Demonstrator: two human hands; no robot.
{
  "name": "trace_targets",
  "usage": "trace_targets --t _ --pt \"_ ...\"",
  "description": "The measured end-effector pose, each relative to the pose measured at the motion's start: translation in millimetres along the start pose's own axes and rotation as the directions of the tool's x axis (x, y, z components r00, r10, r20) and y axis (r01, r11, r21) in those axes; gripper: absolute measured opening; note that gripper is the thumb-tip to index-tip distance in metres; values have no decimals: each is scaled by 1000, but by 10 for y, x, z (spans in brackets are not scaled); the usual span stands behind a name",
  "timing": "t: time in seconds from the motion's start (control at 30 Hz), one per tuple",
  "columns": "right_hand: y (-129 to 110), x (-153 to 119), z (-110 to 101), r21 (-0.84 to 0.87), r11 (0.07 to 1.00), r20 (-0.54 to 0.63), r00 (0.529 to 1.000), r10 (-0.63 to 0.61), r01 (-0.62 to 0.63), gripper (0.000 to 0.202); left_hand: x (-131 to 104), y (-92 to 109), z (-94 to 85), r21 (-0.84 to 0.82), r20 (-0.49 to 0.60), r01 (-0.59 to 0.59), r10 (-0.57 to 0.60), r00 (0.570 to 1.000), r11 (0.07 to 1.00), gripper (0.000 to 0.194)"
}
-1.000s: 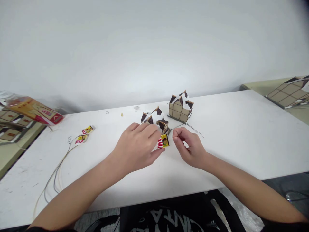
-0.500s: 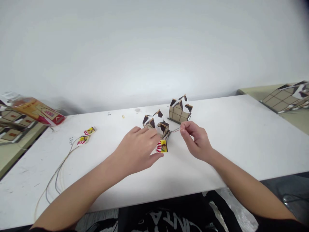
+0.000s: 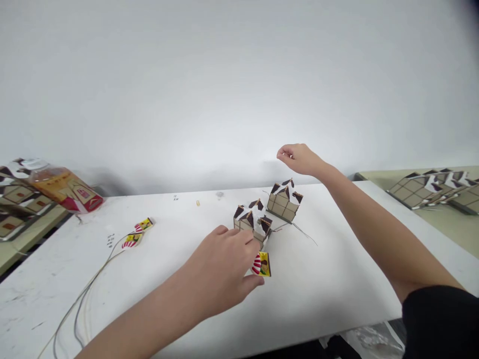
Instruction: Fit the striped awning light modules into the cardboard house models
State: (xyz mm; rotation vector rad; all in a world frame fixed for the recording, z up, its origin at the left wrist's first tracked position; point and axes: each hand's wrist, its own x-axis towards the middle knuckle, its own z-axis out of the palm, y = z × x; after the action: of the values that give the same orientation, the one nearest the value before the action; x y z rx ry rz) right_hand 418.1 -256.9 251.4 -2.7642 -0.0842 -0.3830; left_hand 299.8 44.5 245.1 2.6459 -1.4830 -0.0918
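My left hand (image 3: 224, 267) bends over the front of a small model house (image 3: 258, 218) with a dark, snow-patched roof. A yellow piece with red-and-white stripes (image 3: 264, 264) shows between its thumb and fingers. The fingertips are partly hidden. A second model house (image 3: 284, 200) stands just behind, tilted a little. Thin wires (image 3: 305, 233) run out from its base onto the table. My right hand (image 3: 299, 158) is raised above and behind that house, in front of the wall. Its fingers are pinched together; anything between them is too small to make out.
Two similar striped pieces (image 3: 132, 241) lie at the left on long wires (image 3: 90, 281). A bottle with orange contents (image 3: 69, 187) leans by more model houses (image 3: 17, 192) at the far left. Further houses (image 3: 411, 189) line a side surface at the right. A tiny yellow bit (image 3: 198, 203) lies on the white table (image 3: 179, 219).
My right hand has let go of the wires by the houses and moved up and away towards the wall. My left hand keeps its place at the front house. The view has shifted upward.
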Motion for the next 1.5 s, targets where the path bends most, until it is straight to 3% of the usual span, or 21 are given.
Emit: trace_targets --t 0.1,0.23,0.5,0.7,0.83,0.97,1.0,1.03,1.1,1.17,1.2,1.37,1.5 --pt "112 364 148 -137 987 2 997 78 -77 20 -37 -34 -36 -30 -19 4 -5 1000 1000 24" --pt "179 580 277 -207 970 -41 992 117 -123 23 -87 -81 -70 -58 -23 21 -22 1000 998 23" --pt "185 602 360 -330 937 7 993 121 -112 29 -113 -162 -103 -56 -77 27 -31 997 998 22" --pt "194 503 345 -338 936 23 994 108 -94 33 -107 -169 -157 -30 -57 62 -64 996 998 20" --pt "89 272 285 -296 954 -13 999 43 -45 55 -123 -175 -182 -34 -38 82 -83 996 996 21" --pt "-321 -251 111 14 986 -168 973 -159 164 47 -127 -180 -229 -18 -10 155 -155 988 988 19" --pt "-464 -415 54 117 973 -133 974 -182 198 44 -123 -177 -255 -9 3 175 -175 985 985 19" --pt "-608 -578 -4 208 954 -25 977 -214 214 39 -118 -174 -288 -3 12 194 -194 981 981 21" --pt "-869 -871 -110 320 924 261 918 -298 209 36 -106 -163 -366 -8 4 232 -232 973 973 23" --pt "-1050 -1080 -185 333 909 372 850 -372 252 43 -93 -151 -442 -57 -34 268 -270 962 962 25" --pt "-1103 -1147 -206 322 907 381 840 -386 271 45 -86 -143 -473 -90 -62 279 -284 957 956 26" --pt "-1113 -1241 -223 268 905 214 895 -390 330 37 -41 -88 -514 -206 -188 268 -307 933 941 32" --pt "-1034 -1257 -300 303 864 103 887 -450 403 32 -8 -37 -463 -217 -220 230 -277 935 949 28"
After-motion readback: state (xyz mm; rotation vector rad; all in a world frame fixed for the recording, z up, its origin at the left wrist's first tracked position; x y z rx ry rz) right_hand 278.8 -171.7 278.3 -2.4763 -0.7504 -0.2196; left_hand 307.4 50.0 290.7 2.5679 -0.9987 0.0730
